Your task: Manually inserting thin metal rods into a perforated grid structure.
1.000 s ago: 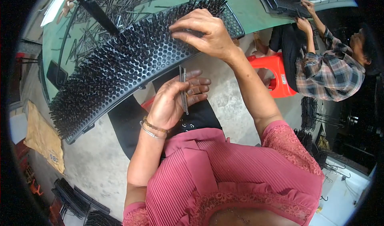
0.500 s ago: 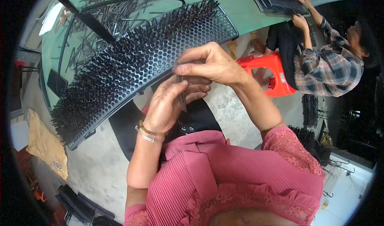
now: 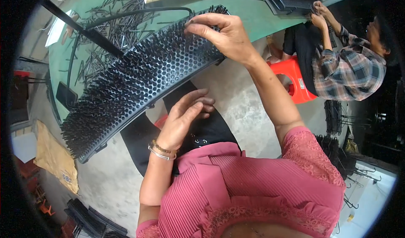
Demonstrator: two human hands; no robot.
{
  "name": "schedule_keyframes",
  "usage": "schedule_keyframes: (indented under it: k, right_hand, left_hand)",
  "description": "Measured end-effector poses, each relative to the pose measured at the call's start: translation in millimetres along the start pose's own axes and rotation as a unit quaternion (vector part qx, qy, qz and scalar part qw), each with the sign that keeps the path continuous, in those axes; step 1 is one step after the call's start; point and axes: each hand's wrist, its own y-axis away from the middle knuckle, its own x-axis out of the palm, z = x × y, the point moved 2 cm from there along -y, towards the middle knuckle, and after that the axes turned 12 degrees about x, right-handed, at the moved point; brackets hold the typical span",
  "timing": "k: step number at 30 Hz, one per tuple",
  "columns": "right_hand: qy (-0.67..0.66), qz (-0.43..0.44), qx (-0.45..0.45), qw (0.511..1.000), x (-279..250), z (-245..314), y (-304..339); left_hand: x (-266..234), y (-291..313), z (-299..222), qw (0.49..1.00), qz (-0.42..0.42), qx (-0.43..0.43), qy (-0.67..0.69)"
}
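A long, curved black perforated panel (image 3: 168,69) lies slanted across the table's near edge. Dense rows of dark bristle tufts (image 3: 114,84) stand over much of it, while a honeycomb of bare holes shows along its near side. Over the tufts near the panel's right end is my right hand (image 3: 230,37), thumb and fingertips pinched together; what they grip is too small to make out. My left hand (image 3: 181,122) hovers below the panel's near edge, above my lap, apart from the panel. Its fingers are curled toward the thumb, and the palm's contents are hidden.
Loose dark strips (image 3: 122,23) are heaped on the green table (image 3: 168,21) behind the panel. A black bar (image 3: 84,29) rises at the left, near a phone (image 3: 66,95). To the right, a co-worker (image 3: 350,69) on a red stool (image 3: 297,80) handles a similar panel (image 3: 291,0).
My right hand has moved up and away from my left hand, onto the tufts. The thin dark strip seen between my hands no longer shows. My left hand has dropped slightly.
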Motion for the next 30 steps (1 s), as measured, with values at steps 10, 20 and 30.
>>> schedule_keyframes:
  k: [10,20,30]
  right_hand:
    - [0.135,-0.068,-0.120,0.981,14,-12,14]
    - [0.147,-0.052,-0.141,0.978,12,-8,13]
    - [0.214,-0.094,-0.148,0.961,27,6,20]
  left_hand:
    - [-13,15,3,0.999,-0.042,-0.013,-0.009]
    - [-51,64,-5,0.988,-0.151,0.014,-0.014]
    - [-98,140,-15,0.912,-0.399,0.098,-0.017]
